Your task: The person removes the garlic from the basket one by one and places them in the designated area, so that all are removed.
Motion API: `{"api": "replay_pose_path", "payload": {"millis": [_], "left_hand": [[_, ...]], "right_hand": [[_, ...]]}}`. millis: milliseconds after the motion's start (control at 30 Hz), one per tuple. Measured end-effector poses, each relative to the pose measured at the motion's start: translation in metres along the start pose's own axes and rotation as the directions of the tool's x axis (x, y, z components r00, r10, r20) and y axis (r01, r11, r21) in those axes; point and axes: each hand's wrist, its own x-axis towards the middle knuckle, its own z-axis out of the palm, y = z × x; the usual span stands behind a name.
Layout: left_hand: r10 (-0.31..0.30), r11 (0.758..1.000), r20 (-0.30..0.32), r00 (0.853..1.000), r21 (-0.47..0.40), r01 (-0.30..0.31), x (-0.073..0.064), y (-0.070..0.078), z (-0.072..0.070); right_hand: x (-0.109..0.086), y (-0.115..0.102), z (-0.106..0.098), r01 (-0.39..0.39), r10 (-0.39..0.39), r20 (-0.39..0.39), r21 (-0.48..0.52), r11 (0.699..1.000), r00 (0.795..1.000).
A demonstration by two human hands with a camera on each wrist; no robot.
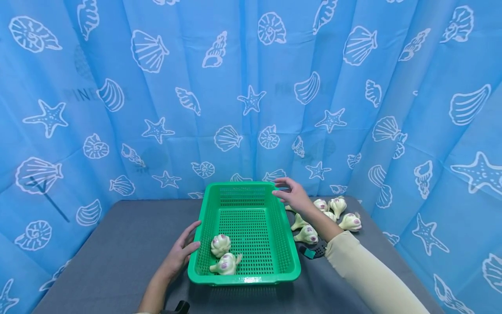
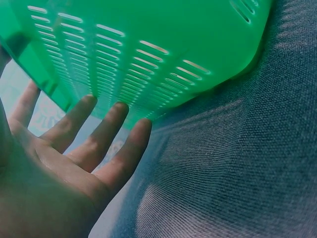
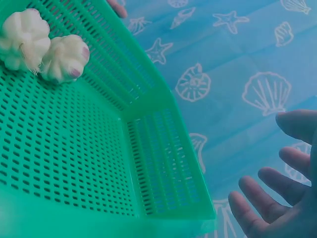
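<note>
A green plastic basket (image 1: 245, 278) with slotted walls sits on the grey table, with two garlic bulbs (image 1: 221, 245) in its near left corner. At its left side, my left hand (image 1: 176, 255) has the thumb by the rim; in the left wrist view its fairly straight fingers (image 2: 115, 115) reach along the slotted outer wall. My right hand (image 1: 295, 197) hovers near the far right corner, fingers spread and holding nothing. The right wrist view shows that hand (image 3: 285, 198) apart from the basket wall.
Several more garlic bulbs (image 1: 307, 235) lie on the table right of the basket, partly hidden behind my right forearm. A blue curtain (image 1: 251, 131) with white shell prints hangs behind and beside the grey table (image 1: 113, 257).
</note>
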Motion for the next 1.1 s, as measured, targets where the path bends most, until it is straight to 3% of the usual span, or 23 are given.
{"api": "replay_pose_path", "payload": {"millis": [267, 533, 800, 967, 1100], "left_hand": [[0.003, 1.0, 0.0, 1.0, 0.0, -0.003, 0.0, -0.002, -0.001], [0.009, 1.0, 0.01, 1.0, 0.003, -0.009, 0.0, -0.002, -0.001], [0.015, 1.0, 0.012, 1.0, 0.004, -0.015, 0.0, -0.001, 0.0], [0.013, 1.0, 0.011, 1.0, 0.008, -0.013, 0.0, -0.001, -0.001], [0.009, 1.0, 0.015, 1.0, -0.001, -0.009, 0.0, -0.002, -0.001]], "right_hand": [[0.008, 0.003, 0.017, -0.016, 0.023, 0.118, -0.066, 0.998, 0.993], [0.01, -0.001, 0.035, -0.024, 0.051, 0.243, -0.114, 0.993, 0.969], [0.01, -0.003, 0.054, -0.015, 0.071, 0.318, -0.172, 0.985, 0.945], [0.014, 0.001, 0.065, -0.006, 0.085, 0.385, -0.201, 0.98, 0.919], [0.017, 0.003, 0.072, 0.01, 0.109, 0.474, -0.241, 0.971, 0.874]]}}
